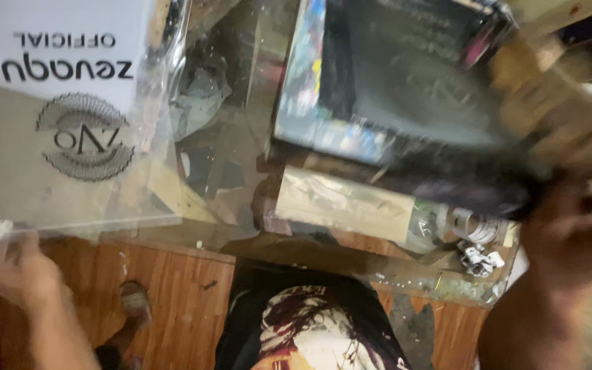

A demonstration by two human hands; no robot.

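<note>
Left hand (18, 270) fingers pinch a clear printed plastic bag (70, 116) by its edge so it hangs open, while right hand (570, 233) fingers wrap a blurred dark flat box (405, 89) above the glass tabletop (227, 171).

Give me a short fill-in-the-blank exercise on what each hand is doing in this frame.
1. The left hand grips a clear ____ bag by its lower corner.
2. The right hand holds a dark ____ garment over the table.
3. The glass table top rests on a ____ frame.

Missing words: plastic; folded; wooden
</note>
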